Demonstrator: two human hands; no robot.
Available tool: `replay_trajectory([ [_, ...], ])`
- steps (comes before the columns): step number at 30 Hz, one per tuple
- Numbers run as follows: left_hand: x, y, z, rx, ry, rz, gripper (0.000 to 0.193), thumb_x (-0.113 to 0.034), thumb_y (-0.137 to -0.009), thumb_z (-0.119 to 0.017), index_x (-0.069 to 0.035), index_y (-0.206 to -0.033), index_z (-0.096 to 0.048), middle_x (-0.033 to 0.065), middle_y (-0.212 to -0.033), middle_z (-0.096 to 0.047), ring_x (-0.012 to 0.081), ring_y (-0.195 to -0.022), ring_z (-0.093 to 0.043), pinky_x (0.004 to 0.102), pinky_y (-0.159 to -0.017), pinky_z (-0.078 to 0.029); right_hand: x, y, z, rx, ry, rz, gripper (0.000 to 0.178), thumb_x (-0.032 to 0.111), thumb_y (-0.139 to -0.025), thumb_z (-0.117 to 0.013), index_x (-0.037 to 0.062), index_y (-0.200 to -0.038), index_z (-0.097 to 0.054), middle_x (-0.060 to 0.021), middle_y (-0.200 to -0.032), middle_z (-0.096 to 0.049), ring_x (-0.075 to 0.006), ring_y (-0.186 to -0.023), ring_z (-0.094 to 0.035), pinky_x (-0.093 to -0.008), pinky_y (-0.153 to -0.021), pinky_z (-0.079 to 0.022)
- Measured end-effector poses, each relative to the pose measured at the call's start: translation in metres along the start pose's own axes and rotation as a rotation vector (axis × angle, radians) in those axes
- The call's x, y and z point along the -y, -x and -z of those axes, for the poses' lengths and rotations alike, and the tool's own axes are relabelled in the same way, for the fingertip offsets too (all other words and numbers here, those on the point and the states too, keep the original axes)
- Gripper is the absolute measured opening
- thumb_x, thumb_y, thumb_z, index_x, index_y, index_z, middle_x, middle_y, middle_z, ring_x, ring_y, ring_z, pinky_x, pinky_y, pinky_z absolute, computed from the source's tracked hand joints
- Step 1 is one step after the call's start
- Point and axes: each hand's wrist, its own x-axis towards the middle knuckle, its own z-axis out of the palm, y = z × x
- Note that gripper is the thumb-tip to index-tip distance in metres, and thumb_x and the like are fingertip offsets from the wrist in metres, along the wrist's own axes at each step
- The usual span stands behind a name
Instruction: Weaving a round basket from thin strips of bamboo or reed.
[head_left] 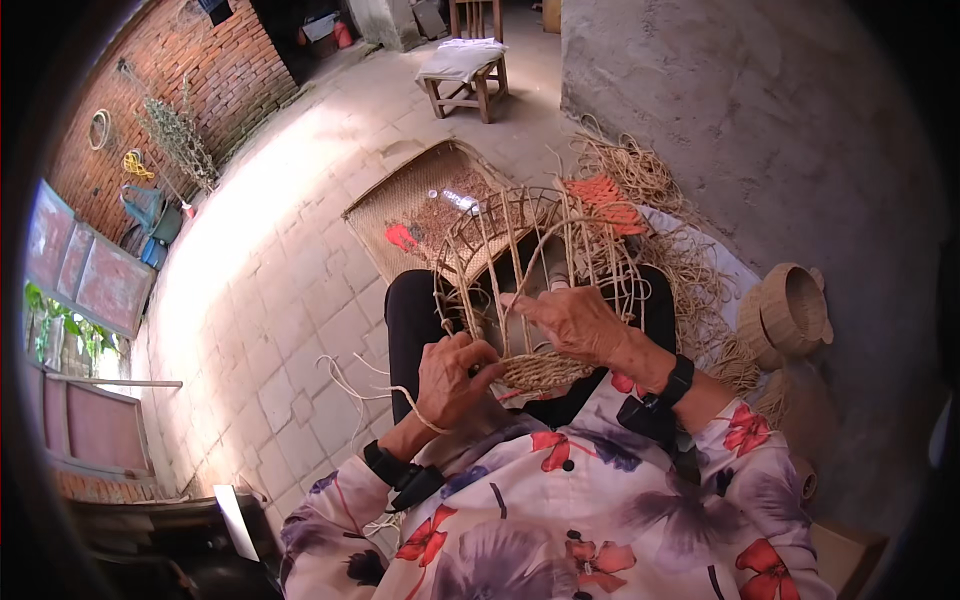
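Note:
A half-woven basket of tan straw cord rests in my lap, between my knees. Its near side is a dense braided band, while the far side is an open frame of bare upright cords and a curved rim. At the left end of the band, my left hand is closed on the weaving, thumb along its edge. A loose pale cord trails out to the left from beside that wrist. Over the middle of the frame, my right hand pinches an upright cord between thumb and forefinger; its other fingers are curled.
Beyond my knees lies a woven mat with small brown bits and a red scrap on it. Heaped straw cord and an orange woven piece are at the right, near a finished basket. A wooden chair stands farther off.

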Motion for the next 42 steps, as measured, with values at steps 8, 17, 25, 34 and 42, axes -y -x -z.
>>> replay_trajectory([
  [8, -0.007, 0.012, -0.005, -0.073, 0.015, -0.018, 0.016, -0.029, -0.08, -0.075, -0.014, -0.085, -0.071, 0.0034, -0.077, -0.056, 0.0251, -0.079, -0.056, 0.0387, -0.074, -0.037, 0.045, -0.002, -0.009, -0.047, -0.301, -0.196, 0.02, 0.024, -0.088, -0.064, 0.0066, -0.099, -0.063, -0.0155, -0.076, -0.066, -0.0358, -0.076, -0.067, -0.0469, -0.07, -0.052],
  [17, -0.004, 0.0, -0.005, -0.071, 0.011, -0.067, 0.014, -0.027, -0.08, -0.076, -0.014, -0.083, -0.071, 0.0031, -0.077, -0.056, 0.0236, -0.078, -0.056, 0.0383, -0.071, -0.037, 0.022, -0.013, -0.05, -0.104, -0.591, -0.223, 0.021, 0.023, -0.091, -0.062, 0.002, -0.089, -0.066, -0.0128, -0.078, -0.068, -0.0247, -0.071, -0.068, -0.0364, -0.067, -0.052],
  [25, 0.0, 0.001, -0.003, -0.065, 0.017, -0.075, 0.015, -0.025, -0.078, -0.076, -0.012, -0.082, -0.071, 0.0062, -0.079, -0.06, 0.0258, -0.08, -0.059, 0.0389, -0.072, -0.042, 0.031, -0.016, -0.039, 0.009, -0.794, -0.271, 0.029, 0.029, -0.089, -0.066, 0.0017, -0.1, -0.067, -0.013, -0.081, -0.069, -0.0208, -0.074, -0.068, -0.0352, -0.067, -0.052],
  [34, 0.004, 0.003, -0.006, -0.029, 0.033, -0.079, 0.017, -0.026, -0.08, -0.075, -0.012, -0.089, -0.072, 0.0046, -0.09, -0.064, 0.0264, -0.087, -0.059, 0.0399, -0.078, -0.04, 0.047, -0.024, -0.046, -0.135, -0.612, -0.366, 0.031, 0.036, -0.088, -0.064, 0.0061, -0.094, -0.067, -0.0155, -0.083, -0.07, -0.0349, -0.08, -0.069, -0.0446, -0.073, -0.052],
  [42, -0.002, 0.006, -0.005, -0.052, 0.014, -0.08, 0.016, -0.027, -0.081, -0.073, -0.015, -0.09, -0.072, 0.0035, -0.087, -0.06, 0.0249, -0.085, -0.056, 0.0391, -0.078, -0.037, 0.049, -0.022, -0.052, -0.21, -0.589, -0.247, 0.021, 0.019, -0.091, -0.064, 0.0052, -0.106, -0.065, -0.0155, -0.077, -0.068, -0.0307, -0.07, -0.068, -0.0408, -0.064, -0.053],
])
